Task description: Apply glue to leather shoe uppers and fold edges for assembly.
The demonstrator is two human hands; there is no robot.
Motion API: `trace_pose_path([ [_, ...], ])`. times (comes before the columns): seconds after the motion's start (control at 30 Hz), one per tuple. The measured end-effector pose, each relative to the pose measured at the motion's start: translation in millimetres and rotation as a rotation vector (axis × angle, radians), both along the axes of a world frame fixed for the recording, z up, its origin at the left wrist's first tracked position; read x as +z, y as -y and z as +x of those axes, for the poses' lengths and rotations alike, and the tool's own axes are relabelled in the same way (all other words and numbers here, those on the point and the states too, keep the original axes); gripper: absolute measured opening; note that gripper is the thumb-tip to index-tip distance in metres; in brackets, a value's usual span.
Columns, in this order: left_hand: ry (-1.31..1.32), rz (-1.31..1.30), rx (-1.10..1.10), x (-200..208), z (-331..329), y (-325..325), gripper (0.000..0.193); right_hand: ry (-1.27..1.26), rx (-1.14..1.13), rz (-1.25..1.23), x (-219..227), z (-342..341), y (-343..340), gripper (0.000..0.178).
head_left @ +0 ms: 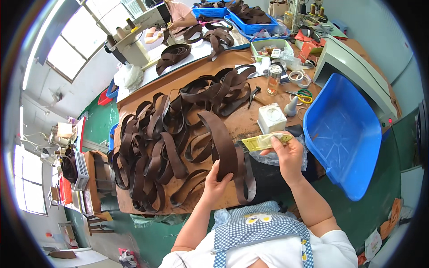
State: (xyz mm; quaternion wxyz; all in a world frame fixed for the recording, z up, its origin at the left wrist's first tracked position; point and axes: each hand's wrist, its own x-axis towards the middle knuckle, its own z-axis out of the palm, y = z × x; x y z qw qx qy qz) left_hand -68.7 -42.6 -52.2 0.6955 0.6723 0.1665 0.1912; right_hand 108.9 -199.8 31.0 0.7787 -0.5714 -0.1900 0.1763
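Note:
My left hand is closed on the lower part of a wide dark brown strap, which arches up off the worktable. My right hand pinches a flat, pale yellow piece with a straight front edge, a little right of the strap and apart from it. What kind of tool it is I cannot make out. Many looped brown straps lie heaped to the left and beyond my hands. A white square container with stains stands just past the yellow piece.
At the right a blue plastic tub stands beside a cream machine housing. Green-handled scissors, tape rolls, a glass jar and a black-headed hammer lie beyond. Across the table a person sits by a sewing machine.

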Motion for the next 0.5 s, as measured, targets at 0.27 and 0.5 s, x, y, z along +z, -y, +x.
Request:
trace_pose_path([
  [0.27, -0.022, 0.249, 0.002, -0.9, 1.1, -1.3, 0.051, 0.08, 0.04, -0.015, 10.1, 8.2, -16.5, 0.013],
  [0.5, -0.06, 0.189, -0.016, 2.5, -0.2, -3.2, 0.056, 0.194, 0.083, -0.154, 9.7, -0.8, -10.9, 0.013],
])
